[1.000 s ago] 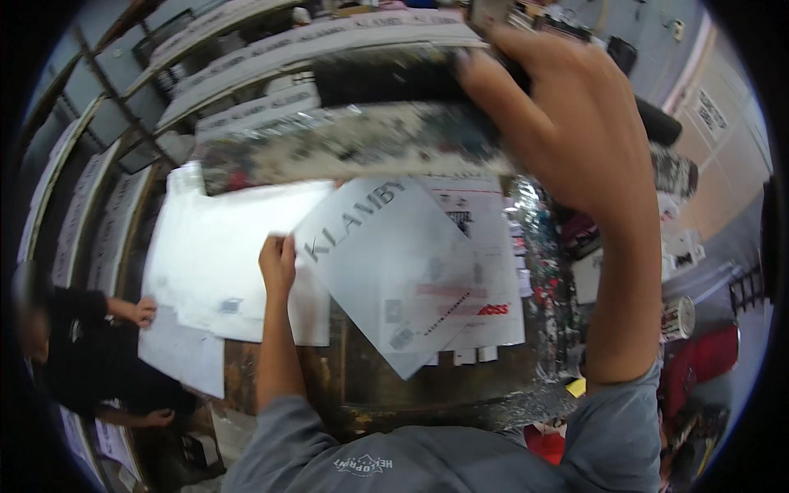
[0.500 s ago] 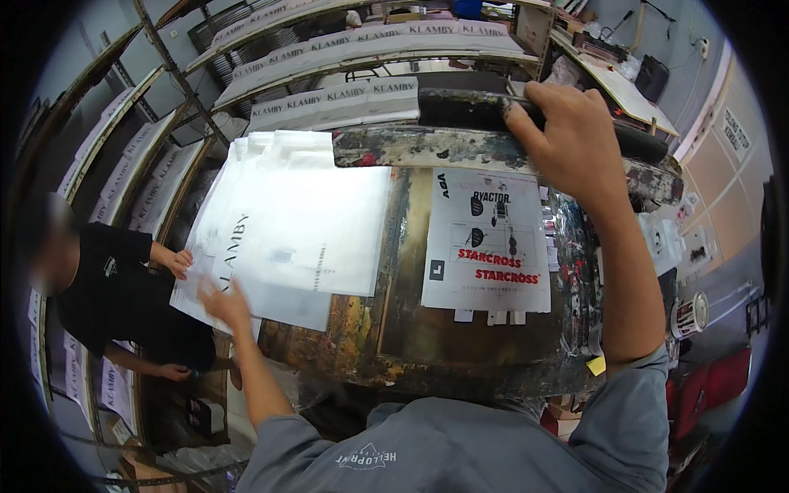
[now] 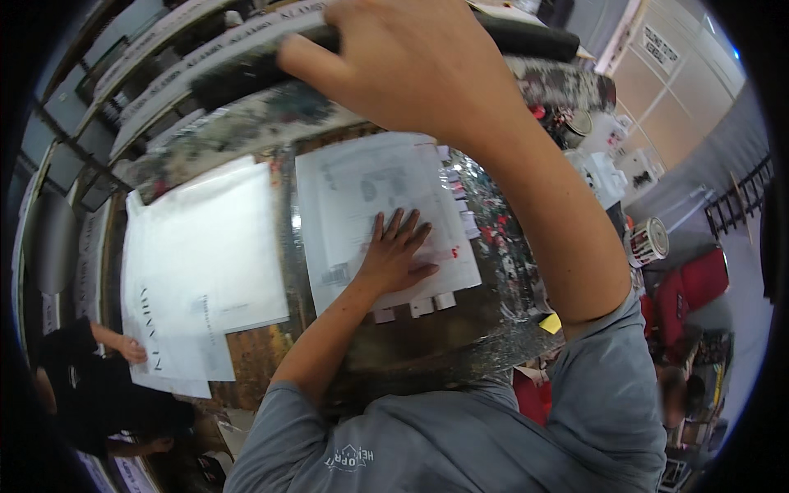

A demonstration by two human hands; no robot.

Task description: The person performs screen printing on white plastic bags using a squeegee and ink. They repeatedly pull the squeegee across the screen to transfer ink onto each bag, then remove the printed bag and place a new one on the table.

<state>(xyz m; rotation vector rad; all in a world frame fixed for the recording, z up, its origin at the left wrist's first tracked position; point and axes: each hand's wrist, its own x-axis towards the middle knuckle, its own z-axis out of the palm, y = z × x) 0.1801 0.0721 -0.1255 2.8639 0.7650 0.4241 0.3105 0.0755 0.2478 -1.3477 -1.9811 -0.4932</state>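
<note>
My left hand (image 3: 400, 255) lies flat with fingers spread on a translucent white plastic sheet (image 3: 329, 189). Underneath it, a printed sheet with black and red marks shows through faintly. Both rest on the stained work table (image 3: 362, 353). My right hand (image 3: 403, 62) is at the black bar (image 3: 238, 78) along the paint-smeared frame (image 3: 222, 123) at the table's far side; its thumb lies over the bar, and its other fingers are partly cut off by the upper edge. A stack of white printed plastic sheets (image 3: 205, 238) sits to the left.
At the left, a co-worker's hand (image 3: 131, 349) touches the stack's edge. Shelves with white printed sheets (image 3: 205, 62) stand behind and to the left. Paint cans (image 3: 648, 241) and a red chair (image 3: 694, 283) are on the right. A yellow scrap (image 3: 550, 324) lies by the table's near right corner.
My left hand has moved right from the stack onto the printed sheet, which a translucent sheet now covers. My right hand remains at the bar. The whole view has shifted and turned.
</note>
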